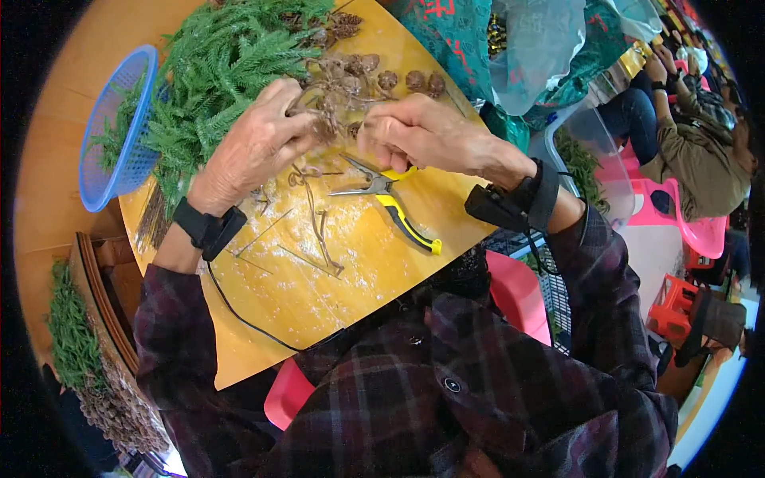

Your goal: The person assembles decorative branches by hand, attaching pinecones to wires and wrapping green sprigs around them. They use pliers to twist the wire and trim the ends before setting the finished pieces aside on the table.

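Note:
My left hand (267,131) is closed in a pinch, with a blurred brown pine cone (325,127) at its fingertips. Across from it, my right hand (422,134) is curled closed, and what its fingers grip is hidden. Just below both hands lie pliers (385,191) with yellow and black handles, jaws spread, on the yellow table (311,307). Loose brown twigs or wrapped wires (315,211) are scattered near them among white flakes. More pine cones (388,80) sit beyond my hands, beside a heap of green artificial fir sprigs (231,64).
A blue plastic basket (119,131) stands tilted at the left against the sprigs. Green bags (430,40) lie past the table's right edge, near a clear bin (621,151) holding greenery. Seated people and pink chairs (701,211) are at the right. Bundled sprigs (72,327) are at the far left.

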A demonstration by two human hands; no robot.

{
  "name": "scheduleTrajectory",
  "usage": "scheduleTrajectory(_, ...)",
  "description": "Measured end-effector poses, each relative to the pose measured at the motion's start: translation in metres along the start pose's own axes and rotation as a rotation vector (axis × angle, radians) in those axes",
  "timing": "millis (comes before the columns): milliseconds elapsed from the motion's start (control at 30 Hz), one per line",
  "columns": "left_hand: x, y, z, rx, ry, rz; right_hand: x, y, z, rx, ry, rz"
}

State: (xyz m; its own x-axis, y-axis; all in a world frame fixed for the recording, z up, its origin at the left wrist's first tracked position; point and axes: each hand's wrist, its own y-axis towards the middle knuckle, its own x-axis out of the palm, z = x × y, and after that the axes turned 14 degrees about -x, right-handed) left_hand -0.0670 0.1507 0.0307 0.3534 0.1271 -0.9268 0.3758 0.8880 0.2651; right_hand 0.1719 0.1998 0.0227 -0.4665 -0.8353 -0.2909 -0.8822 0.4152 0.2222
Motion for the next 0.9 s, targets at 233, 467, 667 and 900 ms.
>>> scheduleTrajectory(233, 0.003, -0.005, 0.008, 0.064, 0.017, 0.059, 0.016, 0.018, -0.022, 0.409, 0.138, 0.062)
scheduleTrajectory(467, 0.001, -0.01, 0.008, -0.002, 0.014, -0.001, 0.027, 0.028, -0.004, 0.437, 0.282, 0.05)
scheduleTrajectory(667, 0.007, -0.013, -0.02, -0.02, -0.053, 0.066, 0.035, 0.02, -0.012, 0.366, 0.265, 0.114)
scheduleTrajectory(900, 0.004, -0.002, -0.011, -0.128, -0.102, 0.021, 0.04, 0.004, -0.01, -0.167, -0.47, 0.092)
